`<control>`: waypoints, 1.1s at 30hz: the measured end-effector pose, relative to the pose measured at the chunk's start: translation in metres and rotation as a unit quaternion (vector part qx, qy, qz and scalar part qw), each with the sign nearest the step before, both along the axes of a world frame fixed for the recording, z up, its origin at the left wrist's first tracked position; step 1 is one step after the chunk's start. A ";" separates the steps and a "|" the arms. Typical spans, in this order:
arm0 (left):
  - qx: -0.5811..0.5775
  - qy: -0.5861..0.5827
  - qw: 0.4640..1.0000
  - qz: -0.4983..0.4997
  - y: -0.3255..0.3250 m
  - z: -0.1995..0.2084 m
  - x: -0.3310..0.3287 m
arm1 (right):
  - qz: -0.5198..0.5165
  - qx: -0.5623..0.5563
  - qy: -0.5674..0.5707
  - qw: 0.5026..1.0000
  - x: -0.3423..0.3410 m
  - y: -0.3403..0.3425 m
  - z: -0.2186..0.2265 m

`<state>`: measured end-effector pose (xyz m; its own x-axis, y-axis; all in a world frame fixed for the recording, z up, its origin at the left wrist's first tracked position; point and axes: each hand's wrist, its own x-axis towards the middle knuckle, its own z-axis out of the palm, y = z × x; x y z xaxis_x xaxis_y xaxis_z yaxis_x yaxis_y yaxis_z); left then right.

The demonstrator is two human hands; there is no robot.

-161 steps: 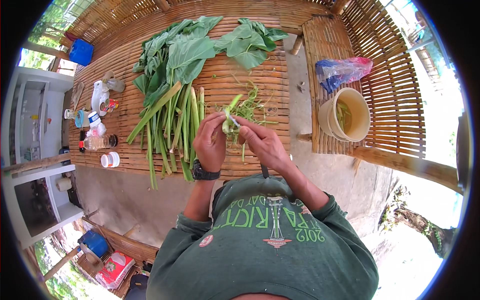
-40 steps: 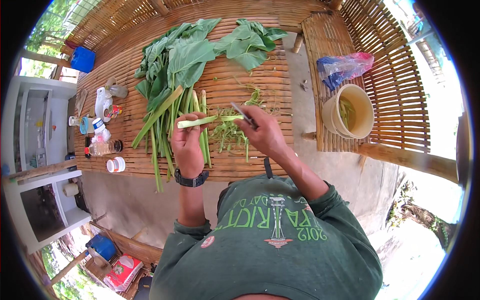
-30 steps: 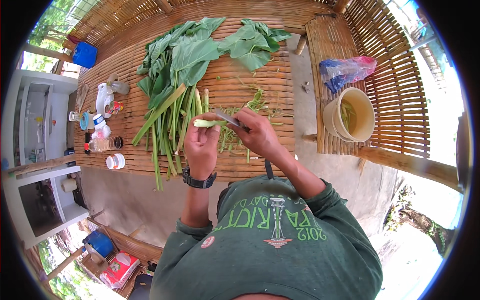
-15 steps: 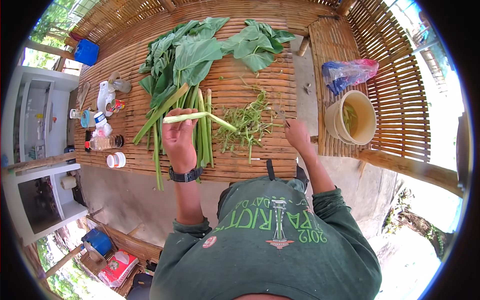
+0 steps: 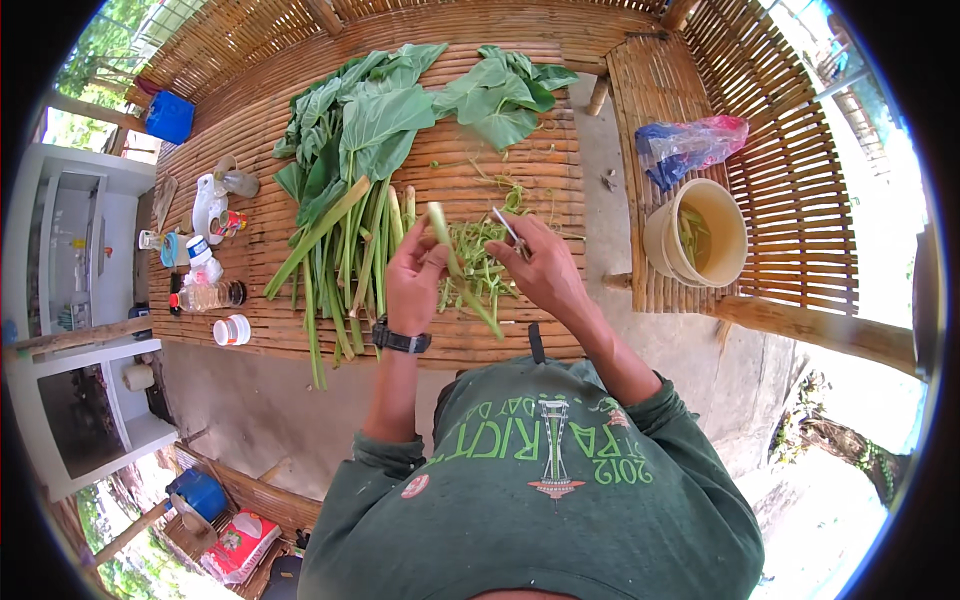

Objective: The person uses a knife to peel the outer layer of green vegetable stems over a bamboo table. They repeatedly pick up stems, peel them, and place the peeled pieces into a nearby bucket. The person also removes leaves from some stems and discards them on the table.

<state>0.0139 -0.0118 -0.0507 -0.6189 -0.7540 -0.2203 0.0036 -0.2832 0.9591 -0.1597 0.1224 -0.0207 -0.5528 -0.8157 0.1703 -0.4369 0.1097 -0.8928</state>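
My left hand is closed around a pale green leaf stalk, its peeled end up and its other end hanging down toward me. In my right hand is a small knife, its blade pointing up and left, a short way from the stalk. Between and beyond the hands lies a heap of green peelings on the slatted bamboo table. Left of my left hand rests a bunch of long green stalks, with big heart-shaped leaves at the far side.
Bottles and jars, among them a clear bottle and a white jar, stand on the table's left side. A cream bucket holding cut stalks in liquid and a plastic bag are on the bamboo bench at right.
Both hands have come together in front of me. The left moved right and tilted the stalk from level to steep; the right moved left with the knife from the table's right edge.
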 end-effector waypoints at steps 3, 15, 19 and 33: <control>-0.038 0.005 0.997 -0.070 0.016 0.004 -0.013 | 0.038 0.039 -0.145 0.988 -0.003 -0.015 -0.004; -0.111 -0.205 0.972 -0.038 0.021 -0.016 0.002 | -0.034 0.113 0.057 0.991 -0.014 0.010 -0.037; -0.149 -0.215 0.965 0.000 0.023 -0.013 -0.006 | 0.067 0.123 0.015 0.990 0.008 0.029 -0.034; -0.368 -0.239 0.898 -0.039 0.038 0.007 -0.019 | 0.067 0.084 0.012 0.994 0.012 0.029 -0.013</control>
